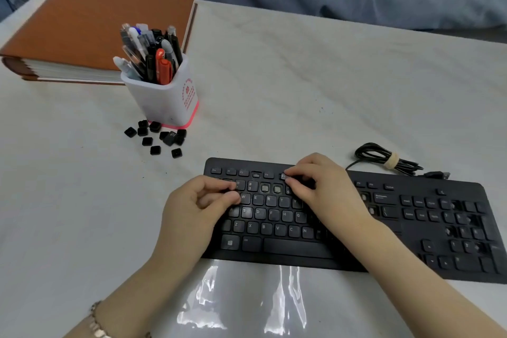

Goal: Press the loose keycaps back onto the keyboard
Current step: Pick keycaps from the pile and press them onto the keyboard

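Both hands (263,195) rest curled on the keyboard (356,228), whether pinching anything I cannot tell; at ten o'clock, light, slippery keycaps (157,137) want pinching by their sides.

The black keyboard (343,228) lies flat on the white table, near its front edge, its long side running left to right and slanting slightly away at the right. Two key spots in the number row are bare, showing pale square sockets (271,188). More gaps seem to sit near the backspace and in the number pad, though blur makes that uncertain. A loose pile of small black keycaps (156,137) lies scattered on the table, well apart from the keyboard's back-left corner.
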Demonstrator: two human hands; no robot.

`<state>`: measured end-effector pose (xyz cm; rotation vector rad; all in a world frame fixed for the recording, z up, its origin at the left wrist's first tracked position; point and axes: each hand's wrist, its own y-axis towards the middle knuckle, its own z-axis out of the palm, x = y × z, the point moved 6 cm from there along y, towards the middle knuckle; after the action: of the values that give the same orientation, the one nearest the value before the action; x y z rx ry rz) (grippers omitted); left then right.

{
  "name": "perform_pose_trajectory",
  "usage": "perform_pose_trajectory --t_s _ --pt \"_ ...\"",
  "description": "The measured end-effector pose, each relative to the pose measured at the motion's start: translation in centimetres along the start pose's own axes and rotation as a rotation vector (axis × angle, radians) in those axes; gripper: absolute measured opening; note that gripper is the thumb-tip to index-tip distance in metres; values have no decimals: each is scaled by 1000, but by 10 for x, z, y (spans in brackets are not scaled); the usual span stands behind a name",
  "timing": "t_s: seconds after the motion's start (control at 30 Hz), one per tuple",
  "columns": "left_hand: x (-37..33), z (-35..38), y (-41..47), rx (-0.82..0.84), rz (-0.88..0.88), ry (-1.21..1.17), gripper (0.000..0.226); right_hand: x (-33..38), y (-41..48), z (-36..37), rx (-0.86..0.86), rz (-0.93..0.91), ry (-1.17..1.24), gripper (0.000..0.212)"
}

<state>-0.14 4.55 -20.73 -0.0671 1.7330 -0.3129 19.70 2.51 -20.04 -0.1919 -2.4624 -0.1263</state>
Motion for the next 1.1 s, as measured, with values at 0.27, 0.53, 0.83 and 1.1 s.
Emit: perform_pose_trajectory --t_s 0.27,0.53,0.83,1.1 --pt "-1 -2 -1 7 65 43 26 1 6 3 32 22 -58 14" --pt "-1 -1 -1 5 91 20 40 16 1 4 -89 -178 -304 6" --pt "-13 4 -2 -5 217 99 44 25 -13 9 -208 -387 -518 26" --pt "-16 4 -4 -27 260 123 38 7 -21 10 -213 -312 -441 40"
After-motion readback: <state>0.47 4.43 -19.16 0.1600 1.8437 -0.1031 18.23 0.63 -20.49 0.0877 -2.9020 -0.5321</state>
